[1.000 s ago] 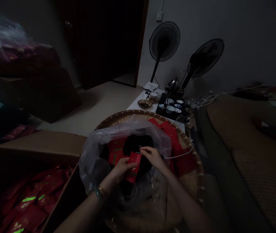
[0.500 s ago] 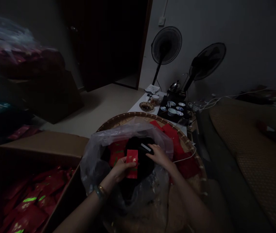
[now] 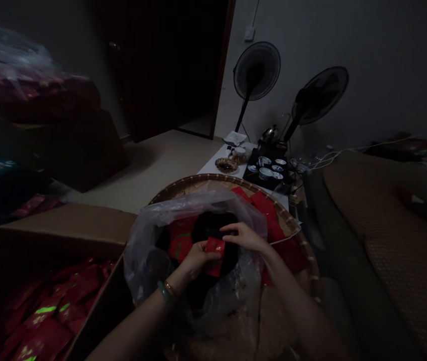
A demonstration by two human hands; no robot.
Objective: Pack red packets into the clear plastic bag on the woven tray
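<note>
Red packet (image 3: 215,261) is in the L hand (image 3: 197,259), over the dark opening of a clear plastic bag (image 3: 142,250). It's small, flat & rectangular, plain bright red w/ a pale gold-ish mark nr the thumb; tilted a bit, too dim to read. L grip closed on its side, thumb across the front. R hand (image 3: 246,237) is at the packet's top R corner, fingertips close tog.; can't tell if the R grip is open or pinching sth.

Bag sits in a round woven tray (image 3: 176,184) w/ more red packets (image 3: 268,206) at the R side; red stuff w/ green strips (image 3: 179,235) inside the bag. Cardboard box (image 3: 96,220) to the L has a pile of red packs (image 3: 48,331), some w/ bright green bits. Beyond tray: white worktop (image 3: 208,166) w/ small cups (image 3: 266,173) on a black tray (image 3: 250,181), + 2 fans (image 3: 257,70) behind.
</note>
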